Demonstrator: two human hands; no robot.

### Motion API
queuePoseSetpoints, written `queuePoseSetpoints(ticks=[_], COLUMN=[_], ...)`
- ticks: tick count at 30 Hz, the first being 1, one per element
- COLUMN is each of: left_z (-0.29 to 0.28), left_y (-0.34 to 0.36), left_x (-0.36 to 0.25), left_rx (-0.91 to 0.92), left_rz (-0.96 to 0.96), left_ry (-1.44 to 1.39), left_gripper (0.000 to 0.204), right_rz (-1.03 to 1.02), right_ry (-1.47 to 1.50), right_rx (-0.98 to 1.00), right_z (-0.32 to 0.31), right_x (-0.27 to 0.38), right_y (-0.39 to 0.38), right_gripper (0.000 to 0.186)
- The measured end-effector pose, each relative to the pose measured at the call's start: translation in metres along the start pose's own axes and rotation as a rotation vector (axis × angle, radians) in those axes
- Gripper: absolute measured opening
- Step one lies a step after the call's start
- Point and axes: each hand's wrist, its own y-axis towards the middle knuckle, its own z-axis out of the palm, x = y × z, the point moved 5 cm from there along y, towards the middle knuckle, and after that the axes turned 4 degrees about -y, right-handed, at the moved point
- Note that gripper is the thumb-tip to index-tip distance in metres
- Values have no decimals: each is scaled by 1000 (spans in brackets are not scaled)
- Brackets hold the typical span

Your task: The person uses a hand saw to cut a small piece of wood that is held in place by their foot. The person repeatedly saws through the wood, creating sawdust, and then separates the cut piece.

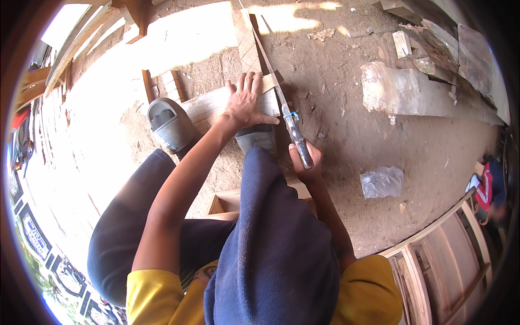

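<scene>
Nearest, the right hand (pixel 306 161) is closed around the grip of a long, narrow metal hand saw (pixel 281 100) — its blade runs far and slightly left. Just left, the left hand (pixel 245 103) presses flat, fingers spread, on a pale rough wooden plank (pixel 208 105) lying across the dirt ground (pixel 352 114) — a grey slipper (pixel 170 124) at its left end.

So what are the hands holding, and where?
The right hand grips a long knife by its handle. The left hand lies flat on a wooden board, pressing, not gripping.
</scene>
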Motion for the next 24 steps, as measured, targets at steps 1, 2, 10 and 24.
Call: queuePoseSetpoints(ticks=[1,2,10,24], left_z=[1,3,8,6], left_y=[1,1,4,10], left_x=[2,3,18,16], left_rx=[-14,-27,-156,-44], left_rz=[14,29,139,152], left_ry=[-8,-16,-67,-55], left_gripper=[136,133,93,120], right_rz=[7,-21,66,-242], right_ry=[-5,-18,-116,-255], right_rx=[4,-2,67,86], right_z=[-1,-1,-19,-41], right_x=[-2,-2,-7,-23], right_y=[-2,-3,-8,-34], right_gripper=[19,19,20,22])
